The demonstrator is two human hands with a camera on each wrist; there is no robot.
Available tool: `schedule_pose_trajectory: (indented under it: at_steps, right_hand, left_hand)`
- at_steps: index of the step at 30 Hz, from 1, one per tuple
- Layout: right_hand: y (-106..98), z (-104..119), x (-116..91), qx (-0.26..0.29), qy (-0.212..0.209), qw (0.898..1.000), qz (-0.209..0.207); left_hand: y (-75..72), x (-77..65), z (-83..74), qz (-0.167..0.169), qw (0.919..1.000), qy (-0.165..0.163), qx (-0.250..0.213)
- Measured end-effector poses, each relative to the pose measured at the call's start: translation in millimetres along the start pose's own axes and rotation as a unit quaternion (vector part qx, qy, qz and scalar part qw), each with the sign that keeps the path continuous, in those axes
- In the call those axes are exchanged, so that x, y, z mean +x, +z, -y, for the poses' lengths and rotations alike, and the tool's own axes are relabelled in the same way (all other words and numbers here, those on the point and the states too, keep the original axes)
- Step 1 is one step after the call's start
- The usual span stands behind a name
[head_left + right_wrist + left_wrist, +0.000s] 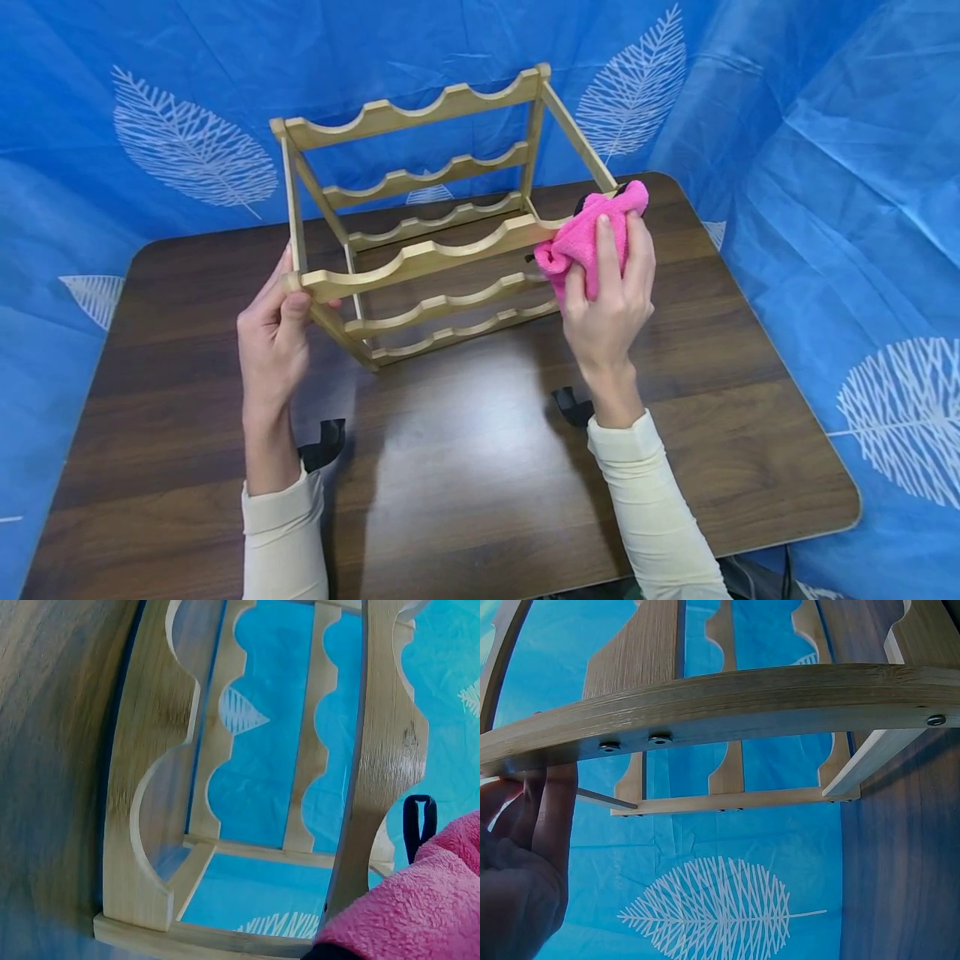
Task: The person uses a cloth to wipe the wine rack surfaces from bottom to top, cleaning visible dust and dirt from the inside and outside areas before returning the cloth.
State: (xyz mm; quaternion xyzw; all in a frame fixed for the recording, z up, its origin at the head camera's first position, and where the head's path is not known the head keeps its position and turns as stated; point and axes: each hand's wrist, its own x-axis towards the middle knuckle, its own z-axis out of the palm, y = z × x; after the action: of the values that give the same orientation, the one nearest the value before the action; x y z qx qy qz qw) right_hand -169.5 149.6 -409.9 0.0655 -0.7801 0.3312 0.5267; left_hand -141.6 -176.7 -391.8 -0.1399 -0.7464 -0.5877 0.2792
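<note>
Plainly, the likeliest trouble lies in how the wooden rack is held, off at its near corners. It fills the upper middle of the head view, its near left corner gripped by the left hand, thumb on the front and fingers behind. At center right, the right hand pinches a bunched pink cloth over the opposite near corner, fingers pressing it onto the wood. Whether the lower rails rest on the table cannot be told; if they do not, a hard push from the right could twist the frame about the left hand and knock an edge on the tabletop. Soft fabric between fingers and wood might also slide, loosening that side's hold. The black loop, at the right of the right wrist view beside a scalloped rail, could snag on the corner. In the left wrist view, screws dot the bar at center left; repeated sideways strain might work such joints loose.
</note>
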Motion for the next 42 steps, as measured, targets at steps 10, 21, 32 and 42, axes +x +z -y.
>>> schedule_pose_trajectory:
  at_steps: [10, 21, 32, 42]
  right_hand:
    - [-3, 1, -6, -0.018, -0.010, 0.999, 0.049]
    - [2, -2, -19, 0.002, -0.015, 1.000, 0.019]
    - [5, -11, -25, -0.033, 0.004, 0.989, 0.142]
    - [-7, -7, -12, -0.080, 0.010, 0.952, 0.295]
  left_hand:
    - [-0.6, 0.2, 3.1, 0.000, 1.0000, -0.003, 0.002]
    - [-0.7, -1.0, 3.0, 0.001, 1.0000, -0.005, -0.004]
    - [0.1, 1.2, 2.9, 0.000, 1.0000, 0.004, 0.001]
    - [0.3, 0.1, 3.4, -0.002, 0.9999, 0.008, 0.007]
